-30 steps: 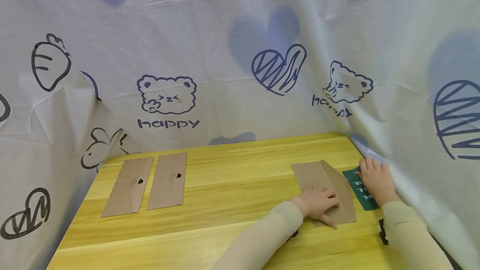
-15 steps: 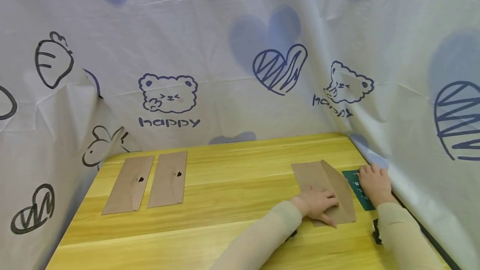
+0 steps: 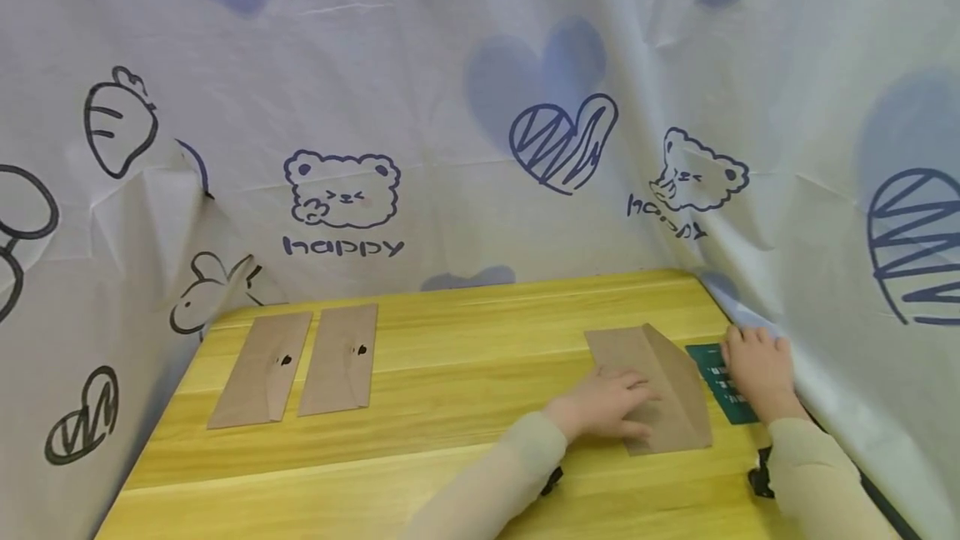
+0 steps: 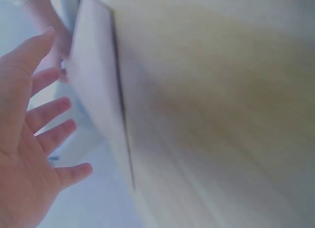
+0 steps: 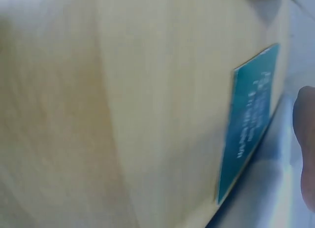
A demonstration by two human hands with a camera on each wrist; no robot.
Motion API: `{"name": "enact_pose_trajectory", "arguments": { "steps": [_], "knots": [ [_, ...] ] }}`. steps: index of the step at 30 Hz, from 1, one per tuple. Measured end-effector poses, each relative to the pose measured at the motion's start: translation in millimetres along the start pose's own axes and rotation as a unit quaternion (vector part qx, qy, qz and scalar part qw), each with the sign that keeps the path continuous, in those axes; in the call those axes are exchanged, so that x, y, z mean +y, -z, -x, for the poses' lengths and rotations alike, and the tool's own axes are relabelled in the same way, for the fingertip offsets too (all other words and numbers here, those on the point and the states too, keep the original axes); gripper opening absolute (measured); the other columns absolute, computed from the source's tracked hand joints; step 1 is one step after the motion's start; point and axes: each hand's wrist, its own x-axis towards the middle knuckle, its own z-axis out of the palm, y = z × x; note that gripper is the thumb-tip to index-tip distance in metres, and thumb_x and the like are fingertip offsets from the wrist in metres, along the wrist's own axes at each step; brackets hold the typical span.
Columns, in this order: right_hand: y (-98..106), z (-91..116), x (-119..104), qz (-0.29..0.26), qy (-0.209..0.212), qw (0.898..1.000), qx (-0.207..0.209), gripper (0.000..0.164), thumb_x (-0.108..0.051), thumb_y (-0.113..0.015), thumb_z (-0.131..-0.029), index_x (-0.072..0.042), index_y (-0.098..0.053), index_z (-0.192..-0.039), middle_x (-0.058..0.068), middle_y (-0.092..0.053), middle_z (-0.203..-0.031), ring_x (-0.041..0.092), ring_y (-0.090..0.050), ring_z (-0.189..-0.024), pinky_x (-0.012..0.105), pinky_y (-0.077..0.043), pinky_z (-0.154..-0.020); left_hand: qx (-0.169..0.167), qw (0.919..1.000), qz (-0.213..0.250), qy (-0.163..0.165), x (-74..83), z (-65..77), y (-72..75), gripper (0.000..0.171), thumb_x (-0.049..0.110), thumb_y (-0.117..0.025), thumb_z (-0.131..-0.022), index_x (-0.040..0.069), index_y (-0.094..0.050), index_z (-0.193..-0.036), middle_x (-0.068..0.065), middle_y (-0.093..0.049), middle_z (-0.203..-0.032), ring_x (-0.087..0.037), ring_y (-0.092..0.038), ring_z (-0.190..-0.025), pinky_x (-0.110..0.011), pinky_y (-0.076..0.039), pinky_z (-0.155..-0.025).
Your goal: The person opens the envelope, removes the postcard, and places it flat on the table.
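A brown paper envelope [image 3: 678, 390] lies on the right part of the table, its pointed flap opened out to the right. Over its left half is my left hand [image 3: 609, 402], holding nothing; in the left wrist view its fingers [image 4: 51, 112] are spread and apart from the envelope [image 4: 93, 60]. Beside the envelope lies a dark green card [image 3: 716, 369] with white print, near the table's right edge. My right hand [image 3: 761, 369] overlaps the card's right side, fingers extended forward. The right wrist view shows the card [image 5: 250, 119] flat, with only part of the hand [image 5: 306, 144] visible.
Two more brown envelopes [image 3: 262, 373] with folded flaps and small black marks lie side by side at the table's left. A white curtain [image 3: 450, 215] printed with drawings and blue hearts hangs behind and along both sides of the yellow wooden table [image 3: 480, 357].
My left hand has lifted and shifted left, uncovering more of the envelope. My right hand has moved slightly but stays over the card's right side. The envelopes lie as before.
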Motion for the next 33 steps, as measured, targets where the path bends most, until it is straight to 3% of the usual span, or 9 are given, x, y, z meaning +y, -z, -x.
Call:
{"name": "enact_pose_trajectory", "arguments": {
  "steps": [5,8,12,18,24,33],
  "knots": [
    [12,0,-8,-0.006,-0.003,0.999,0.031,0.029,-0.022,-0.052,-0.097,-0.001,-0.049,-0.116,0.021,-0.049,-0.099,0.041,-0.047,-0.097,0.054,-0.033,-0.073,0.05,0.9983,0.027,0.01,-10.9,30.3,7.5,0.054,0.057,-0.049,-0.096,0.031,-0.047,-0.143,0.007,-0.047,-0.148,-0.015,-0.039,-0.142,-0.054,-0.034,-0.114],
    [22,1,-20,-0.01,0.001,0.999,0.045,0.034,-0.024,-0.054,-0.097,-0.001,-0.049,-0.122,0.021,-0.051,-0.106,0.042,-0.047,-0.102,0.056,-0.034,-0.075,0.078,0.9962,0.036,0.017,-18.7,50.4,12.1,0.052,0.055,-0.05,-0.096,0.029,-0.049,-0.141,0.005,-0.051,-0.145,-0.018,-0.041,-0.141,-0.056,-0.033,-0.114],
    [37,1,-43,-0.024,0.004,0.997,0.071,0.04,-0.024,-0.057,-0.096,-0.003,-0.05,-0.129,0.022,-0.053,-0.119,0.043,-0.046,-0.11,0.059,-0.035,-0.08,0.111,0.9925,0.042,0.03,-31.1,78.5,16.1,0.05,0.055,-0.049,-0.097,0.029,-0.052,-0.139,0.005,-0.054,-0.143,-0.018,-0.044,-0.139,-0.056,-0.032,-0.114],
    [49,1,-84,-0.058,0.026,0.988,0.139,0.041,-0.025,-0.061,-0.093,-0.004,-0.054,-0.128,0.021,-0.055,-0.12,0.042,-0.048,-0.111,0.058,-0.036,-0.078,0.15,0.9864,0.044,0.051,-52.8,118.0,21.1,0.048,0.052,-0.053,-0.095,0.026,-0.056,-0.135,0.002,-0.056,-0.14,-0.021,-0.046,-0.138,-0.057,-0.033,-0.113],
    [48,8,-123,-0.098,0.051,0.979,0.172,0.037,-0.025,-0.063,-0.091,-0.006,-0.059,-0.122,0.021,-0.057,-0.121,0.04,-0.05,-0.113,0.059,-0.039,-0.083,0.16,0.9831,0.043,0.079,-70.2,154.0,24.3,0.047,0.05,-0.056,-0.095,0.024,-0.058,-0.134,0.0,-0.058,-0.138,-0.023,-0.047,-0.137,-0.056,-0.033,-0.114],
    [39,22,-185,-0.116,0.13,0.965,0.196,0.038,-0.026,-0.069,-0.086,-0.004,-0.063,-0.116,0.018,-0.061,-0.118,0.038,-0.055,-0.109,0.054,-0.043,-0.083,0.183,0.9734,0.054,0.126,-94.3,205.9,20.5,0.046,0.047,-0.06,-0.093,0.021,-0.06,-0.131,-0.002,-0.06,-0.135,-0.026,-0.048,-0.134,-0.058,-0.03,-0.114]
  ]
}}
